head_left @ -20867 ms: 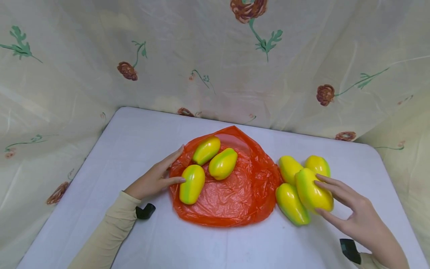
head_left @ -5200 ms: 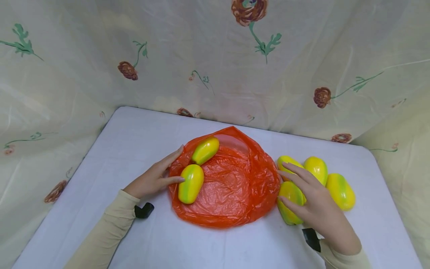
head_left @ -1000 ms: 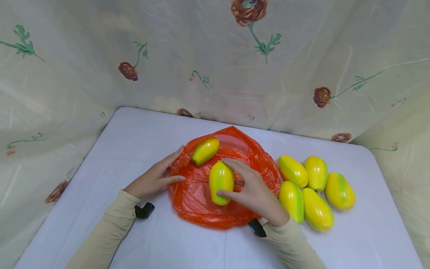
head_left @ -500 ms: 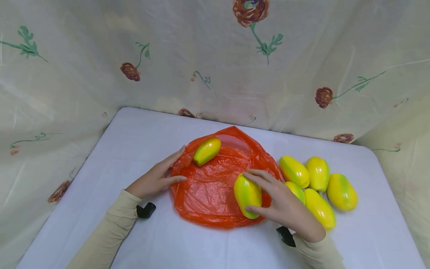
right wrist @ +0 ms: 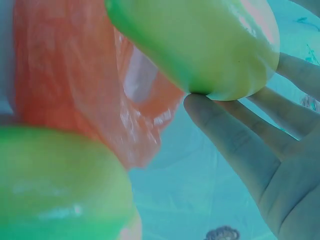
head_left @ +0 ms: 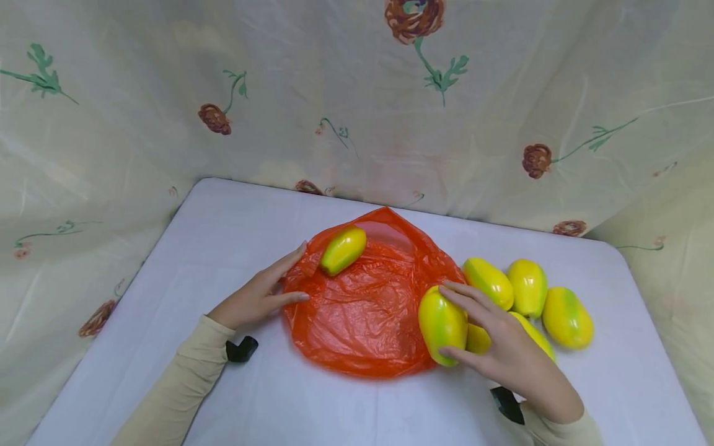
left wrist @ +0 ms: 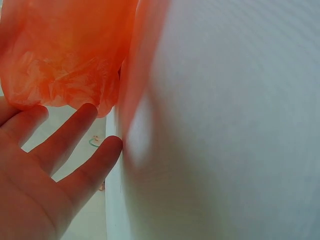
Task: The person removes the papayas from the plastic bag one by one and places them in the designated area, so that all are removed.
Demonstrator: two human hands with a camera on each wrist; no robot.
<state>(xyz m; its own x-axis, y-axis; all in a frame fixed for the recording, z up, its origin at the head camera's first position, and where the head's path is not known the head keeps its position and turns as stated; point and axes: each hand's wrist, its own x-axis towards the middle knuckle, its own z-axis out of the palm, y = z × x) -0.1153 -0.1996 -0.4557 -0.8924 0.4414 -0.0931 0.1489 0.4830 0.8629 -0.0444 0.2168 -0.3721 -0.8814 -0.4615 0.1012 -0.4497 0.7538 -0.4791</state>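
Note:
A glossy yellow-green mango (head_left: 440, 325) is gripped between the thumb and fingers of my right hand (head_left: 507, 344), over the right edge of a red plastic bag (head_left: 368, 316). In the right wrist view, the held mango (right wrist: 200, 45) has the thumb tip against its underside. One more mango (head_left: 343, 249) lies in the bag's back left part. My left hand (head_left: 259, 297) rests at the bag's left side, thumb and fingers spread. Seen from the left wrist, its straight fingers (left wrist: 72, 135) reach to the bag's crumpled edge (left wrist: 65, 80).
Several mangoes lie on the white-covered table (head_left: 223, 384) right of the bag, among them a back one (head_left: 527, 288) and a rightmost one (head_left: 568, 318). My right hand partly hides two nearer ones. A flowered curtain (head_left: 334, 74) hangs behind the table.
Over the last second my right hand has carried the mango rightward from the bag's middle to its right edge. Earlier, three mangoes lay in the bag. The left hand has stayed put.

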